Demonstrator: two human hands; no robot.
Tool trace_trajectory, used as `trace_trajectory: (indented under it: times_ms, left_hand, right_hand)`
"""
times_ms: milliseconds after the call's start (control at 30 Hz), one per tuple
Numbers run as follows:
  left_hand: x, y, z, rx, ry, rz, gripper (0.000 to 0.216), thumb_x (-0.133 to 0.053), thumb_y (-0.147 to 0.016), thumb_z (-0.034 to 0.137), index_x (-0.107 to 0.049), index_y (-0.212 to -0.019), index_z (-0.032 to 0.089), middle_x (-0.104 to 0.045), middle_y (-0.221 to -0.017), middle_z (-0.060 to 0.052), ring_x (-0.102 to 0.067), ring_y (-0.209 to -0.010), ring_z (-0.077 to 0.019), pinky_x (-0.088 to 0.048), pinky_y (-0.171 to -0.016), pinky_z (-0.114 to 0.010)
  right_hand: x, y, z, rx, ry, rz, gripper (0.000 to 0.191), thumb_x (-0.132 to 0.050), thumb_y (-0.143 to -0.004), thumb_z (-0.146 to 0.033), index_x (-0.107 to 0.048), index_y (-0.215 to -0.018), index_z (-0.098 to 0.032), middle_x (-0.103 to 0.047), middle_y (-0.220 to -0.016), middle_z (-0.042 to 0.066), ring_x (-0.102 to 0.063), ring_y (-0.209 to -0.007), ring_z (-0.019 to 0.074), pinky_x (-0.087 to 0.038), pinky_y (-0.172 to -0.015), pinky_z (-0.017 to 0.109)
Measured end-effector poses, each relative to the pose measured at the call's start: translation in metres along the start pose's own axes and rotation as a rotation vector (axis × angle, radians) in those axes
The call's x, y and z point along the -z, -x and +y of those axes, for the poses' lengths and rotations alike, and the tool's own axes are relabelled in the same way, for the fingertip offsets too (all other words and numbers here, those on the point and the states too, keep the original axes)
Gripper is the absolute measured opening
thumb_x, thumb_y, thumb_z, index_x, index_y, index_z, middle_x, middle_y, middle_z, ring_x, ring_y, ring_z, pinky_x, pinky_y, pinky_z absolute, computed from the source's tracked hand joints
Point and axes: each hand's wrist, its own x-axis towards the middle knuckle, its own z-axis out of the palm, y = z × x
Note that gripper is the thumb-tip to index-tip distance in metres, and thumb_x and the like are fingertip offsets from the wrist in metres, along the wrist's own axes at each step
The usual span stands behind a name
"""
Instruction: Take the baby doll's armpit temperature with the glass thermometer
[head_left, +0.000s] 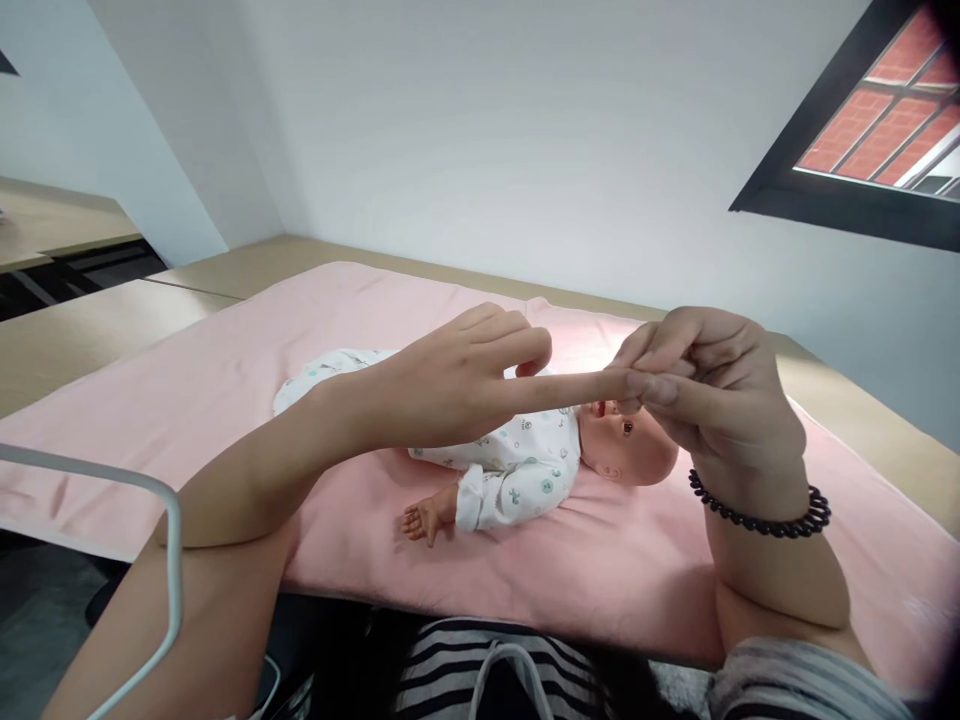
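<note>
My left hand (465,375) reaches across from the left with its back toward me. One finger is stretched out to the right; the others are loosely curled above it, and the thumb is hidden. At that fingertip my right hand (731,390) is closed, its thumb and fingers pinching the tip. Whether something tiny lies between them I cannot make out. Behind and below both hands, a baby doll (517,485) in a white printed outfit lies on its back on a pink cloth (360,555). My hands partly cover its face and body.
The cloth covers most of a wooden table (187,285) against a white wall (480,150). A light grey cable (176,560) hangs in front of my left arm. A dark-framed window (862,140) is at the upper right. Another table (60,215) stands at the left.
</note>
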Motion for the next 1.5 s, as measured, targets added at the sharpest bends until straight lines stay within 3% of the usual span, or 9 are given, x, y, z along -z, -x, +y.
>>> trace_trajectory:
  times_ms: [167,467,700,833,933,1067,1200,1333,1500]
  left_hand:
    - [-0.003,0.001,-0.003,0.004,0.027,-0.024,0.069,-0.043,-0.098,0.011,-0.022,-0.159,0.035,-0.052,-0.091,0.000,-0.043,-0.078,-0.0142,-0.040,-0.081,-0.030]
    - [-0.007,0.003,-0.011,0.014,-0.118,0.013,0.073,-0.046,-0.094,0.002,-0.031,-0.155,0.040,-0.053,-0.089,0.001,-0.045,-0.079,-0.0142,-0.042,-0.081,-0.029]
    - [0.003,0.004,-0.015,-0.025,-0.354,0.121,0.082,-0.052,-0.086,-0.003,-0.037,-0.151,0.045,-0.050,-0.085,0.003,-0.044,-0.078,-0.0133,-0.045,-0.081,-0.028]
    - [0.009,0.006,-0.017,-0.070,-0.457,0.207,0.086,-0.056,-0.080,-0.003,-0.040,-0.147,0.048,-0.050,-0.086,0.003,-0.043,-0.079,-0.0130,-0.046,-0.079,-0.028]
    - [0.011,0.006,-0.017,-0.079,-0.430,0.219,0.085,-0.057,-0.080,-0.002,-0.041,-0.146,0.050,-0.050,-0.087,0.003,-0.043,-0.079,-0.0128,-0.048,-0.078,-0.028]
    - [0.012,0.006,-0.015,-0.084,-0.371,0.196,0.084,-0.057,-0.082,0.000,-0.039,-0.145,0.052,-0.052,-0.089,0.003,-0.045,-0.080,-0.0133,-0.050,-0.078,-0.029]
    - [0.012,0.006,-0.014,-0.078,-0.381,0.140,0.082,-0.055,-0.085,0.002,-0.036,-0.147,0.051,-0.053,-0.093,0.002,-0.047,-0.082,-0.0139,-0.052,-0.079,-0.032]
    - [0.013,0.005,-0.015,-0.035,-0.372,0.063,0.077,-0.053,-0.089,0.007,-0.032,-0.149,0.050,-0.054,-0.095,0.001,-0.049,-0.082,-0.0141,-0.054,-0.081,-0.033]
    - [0.013,0.004,-0.017,0.019,-0.162,0.125,0.067,-0.050,-0.095,0.010,-0.040,-0.145,0.052,-0.053,-0.091,0.002,-0.052,-0.082,-0.0131,-0.053,-0.082,-0.033]
  right_hand:
    - [0.002,0.000,0.003,-0.045,0.012,0.046,0.011,-0.073,-0.085,-0.009,-0.074,-0.087,-0.020,-0.074,-0.084,0.003,-0.069,-0.069,0.0114,-0.061,-0.064,0.023]
    - [0.000,-0.004,0.008,-0.129,-0.073,0.113,0.011,-0.076,-0.082,-0.010,-0.077,-0.087,-0.020,-0.075,-0.086,0.005,-0.070,-0.069,0.0126,-0.061,-0.064,0.023]
    - [0.008,-0.012,0.015,-0.127,-0.276,-0.059,0.004,-0.072,-0.086,-0.020,-0.073,-0.090,-0.020,-0.071,-0.085,0.004,-0.066,-0.069,0.0119,-0.060,-0.065,0.025]
    - [0.008,-0.016,0.012,-0.155,-0.513,-0.129,0.018,-0.065,-0.084,-0.034,-0.058,-0.076,-0.020,-0.056,-0.070,0.001,-0.055,-0.063,0.0113,-0.053,-0.054,0.021]
    - [0.007,-0.016,0.007,-0.203,-0.569,-0.145,0.028,-0.061,-0.081,-0.035,-0.041,-0.067,-0.022,-0.038,-0.059,-0.003,-0.042,-0.054,0.0106,-0.042,-0.043,0.020]
    - [0.008,-0.016,0.004,-0.232,-0.593,-0.157,0.036,-0.063,-0.077,-0.034,-0.031,-0.062,-0.024,-0.032,-0.053,-0.003,-0.036,-0.049,0.0119,-0.034,-0.037,0.022]
    - [0.011,-0.016,0.004,-0.246,-0.574,-0.129,0.034,-0.065,-0.074,-0.030,-0.034,-0.062,-0.024,-0.032,-0.052,-0.003,-0.036,-0.048,0.0124,-0.034,-0.035,0.022]
    - [0.015,-0.013,0.003,-0.263,-0.487,0.012,0.029,-0.069,-0.070,-0.027,-0.042,-0.060,-0.026,-0.032,-0.052,-0.002,-0.032,-0.049,0.0145,-0.033,-0.034,0.024]
    - [0.018,-0.014,0.004,-0.209,-0.431,0.071,0.029,-0.073,-0.071,-0.028,-0.045,-0.061,-0.027,-0.031,-0.052,-0.002,-0.030,-0.049,0.0148,-0.033,-0.034,0.024]
